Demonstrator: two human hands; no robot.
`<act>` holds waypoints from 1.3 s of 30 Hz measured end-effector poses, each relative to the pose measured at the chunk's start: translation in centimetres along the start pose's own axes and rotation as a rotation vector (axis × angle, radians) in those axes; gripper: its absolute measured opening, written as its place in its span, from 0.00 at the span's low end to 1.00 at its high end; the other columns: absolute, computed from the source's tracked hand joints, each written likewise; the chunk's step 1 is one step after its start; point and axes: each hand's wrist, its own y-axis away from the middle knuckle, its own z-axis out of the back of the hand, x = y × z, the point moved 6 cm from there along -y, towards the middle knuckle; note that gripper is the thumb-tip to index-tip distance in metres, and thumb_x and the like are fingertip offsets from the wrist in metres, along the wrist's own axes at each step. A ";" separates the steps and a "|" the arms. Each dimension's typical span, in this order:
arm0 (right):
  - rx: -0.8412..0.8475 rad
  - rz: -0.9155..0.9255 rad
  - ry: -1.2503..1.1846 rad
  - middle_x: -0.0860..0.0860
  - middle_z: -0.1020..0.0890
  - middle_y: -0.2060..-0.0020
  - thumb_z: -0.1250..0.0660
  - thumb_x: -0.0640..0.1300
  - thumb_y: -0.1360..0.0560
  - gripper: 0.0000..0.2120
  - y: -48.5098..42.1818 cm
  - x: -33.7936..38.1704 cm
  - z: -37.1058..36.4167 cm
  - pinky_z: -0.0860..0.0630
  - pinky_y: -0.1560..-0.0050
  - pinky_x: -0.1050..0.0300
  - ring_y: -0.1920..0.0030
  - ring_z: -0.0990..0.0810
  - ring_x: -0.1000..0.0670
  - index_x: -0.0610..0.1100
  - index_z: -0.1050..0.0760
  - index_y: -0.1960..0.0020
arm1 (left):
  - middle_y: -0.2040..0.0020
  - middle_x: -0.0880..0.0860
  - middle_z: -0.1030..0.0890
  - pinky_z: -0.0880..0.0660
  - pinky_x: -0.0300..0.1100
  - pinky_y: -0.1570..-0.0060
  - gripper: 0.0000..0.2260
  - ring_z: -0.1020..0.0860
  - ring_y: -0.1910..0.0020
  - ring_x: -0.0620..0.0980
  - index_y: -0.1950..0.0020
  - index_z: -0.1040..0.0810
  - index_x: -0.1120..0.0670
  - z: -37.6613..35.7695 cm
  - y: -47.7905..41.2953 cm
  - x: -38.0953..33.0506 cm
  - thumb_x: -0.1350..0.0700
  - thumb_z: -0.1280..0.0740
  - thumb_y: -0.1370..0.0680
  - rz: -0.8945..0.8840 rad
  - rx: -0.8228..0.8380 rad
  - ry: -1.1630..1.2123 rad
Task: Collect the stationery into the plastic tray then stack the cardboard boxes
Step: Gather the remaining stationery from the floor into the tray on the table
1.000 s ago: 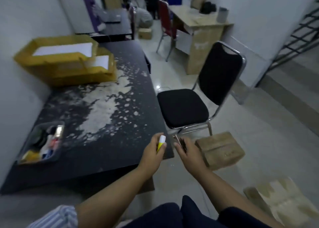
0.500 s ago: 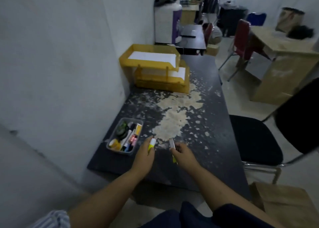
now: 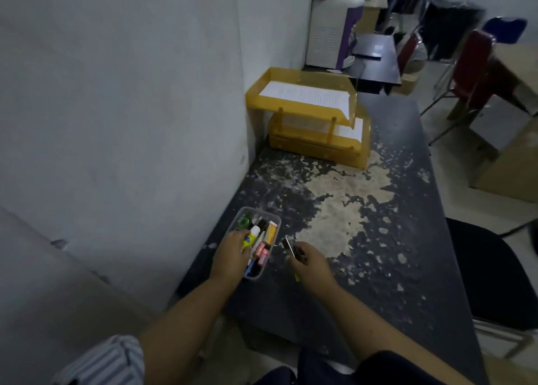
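Head view, one frame.

- Clear plastic tray (image 3: 276, 221) sits on the dark table (image 3: 393, 282), lower centre of frame, close to the table's left edge and near the grey wall (image 3: 116, 122).
- Tray contents: green tape roll (image 3: 243, 222) at the far end, orange-yellow flat item (image 3: 271, 233) along the right side, pink item (image 3: 263, 254), blue item (image 3: 250, 271) at the near end. Other pieces are dark and cannot be identified.
- Left hand (image 3: 231, 253) is over the left half of the tray, fingers curled around a white-capped yellow marker (image 3: 252, 236). The cap points away from the person and the marker is inside the tray outline. Cannot tell whether it touches the contents.
- Right hand (image 3: 313, 265) is just right of the tray, above the table, apart from the tray wall. Its fingers pinch a slim metallic item (image 3: 288, 246), tilted up and to the left; its type cannot be made out. A yellow-green tip (image 3: 297, 277) shows below the same hand.
- Table surface: black coating peeled away in a large pale patch (image 3: 334, 218) at centre.
- Yellow stacked paper trays (image 3: 308, 148), holding white sheets, stand at the table's far end against the wall, upper centre.
- Black chair (image 3: 489, 277) is at the right edge, beside the table; a red chair (image 3: 473, 64) is at upper right.
- Striped sleeve (image 3: 107, 361) shows at lower left.
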 end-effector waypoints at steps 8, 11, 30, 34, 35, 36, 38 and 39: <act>0.092 0.351 0.282 0.47 0.20 0.47 0.35 0.38 0.26 0.17 -3.8 2.5 -0.4 0.32 0.52 0.62 0.50 0.26 0.50 0.46 0.26 0.37 | 0.38 0.54 0.24 0.31 0.46 0.39 0.15 0.27 0.39 0.53 0.36 0.24 0.55 -1.3 -0.4 0.6 0.57 0.37 0.22 -0.039 -0.006 -0.238; 0.108 0.462 0.397 0.46 0.20 0.44 0.35 0.40 0.25 0.17 -5.8 4.2 -0.6 0.32 0.45 0.53 0.45 0.26 0.44 0.45 0.26 0.37 | 0.41 0.50 0.22 0.32 0.41 0.42 0.13 0.27 0.42 0.49 0.39 0.23 0.51 -1.6 -0.3 0.5 0.54 0.39 0.22 -0.044 -0.015 -0.355; 0.482 0.886 0.672 0.43 0.27 0.37 0.40 0.39 0.22 0.15 -7.5 5.6 -3.0 0.31 0.37 0.51 0.34 0.31 0.45 0.42 0.25 0.37 | 0.45 0.44 0.20 0.42 0.48 0.40 0.12 0.33 0.35 0.49 0.45 0.21 0.46 -0.4 0.8 1.9 0.45 0.38 0.24 0.218 -0.085 -0.521; 0.498 0.807 0.647 0.44 0.29 0.34 0.39 0.42 0.22 0.15 -7.3 5.1 -3.8 0.33 0.37 0.55 0.32 0.33 0.45 0.46 0.25 0.36 | 0.46 0.43 0.20 0.41 0.48 0.39 0.12 0.31 0.38 0.48 0.45 0.21 0.45 -0.3 1.2 1.9 0.44 0.37 0.24 0.252 -0.133 -0.494; 0.502 0.825 0.657 0.43 0.30 0.32 0.38 0.40 0.23 0.16 -7.2 5.1 -4.1 0.35 0.34 0.54 0.30 0.35 0.44 0.45 0.26 0.35 | 0.46 0.43 0.20 0.41 0.48 0.39 0.11 0.31 0.39 0.48 0.46 0.21 0.45 -0.3 1.2 1.9 0.44 0.37 0.24 0.258 -0.138 -0.491; 0.501 0.847 0.683 0.41 0.32 0.30 0.38 0.39 0.23 0.17 -7.1 5.0 -4.3 0.37 0.31 0.53 0.27 0.38 0.42 0.44 0.27 0.34 | 0.46 0.43 0.21 0.41 0.48 0.39 0.11 0.30 0.40 0.48 0.46 0.21 0.45 -0.4 1.2 2.0 0.44 0.37 0.25 0.260 -0.136 -0.491; 0.443 0.838 0.703 0.41 0.35 0.28 0.36 0.36 0.25 0.21 -7.1 4.7 -4.0 0.41 0.28 0.48 0.25 0.42 0.40 0.42 0.29 0.32 | 0.45 0.43 0.21 0.41 0.47 0.40 0.12 0.31 0.40 0.48 0.44 0.22 0.45 -0.5 1.3 2.0 0.45 0.37 0.25 0.251 -0.129 -0.499; 0.384 0.822 0.678 0.40 0.34 0.29 0.35 0.36 0.26 0.21 -7.2 4.6 -3.6 0.39 0.29 0.46 0.27 0.39 0.38 0.41 0.28 0.33 | 0.44 0.43 0.22 0.41 0.47 0.40 0.12 0.31 0.40 0.48 0.43 0.23 0.45 -0.6 1.3 2.1 0.45 0.37 0.24 0.246 -0.128 -0.502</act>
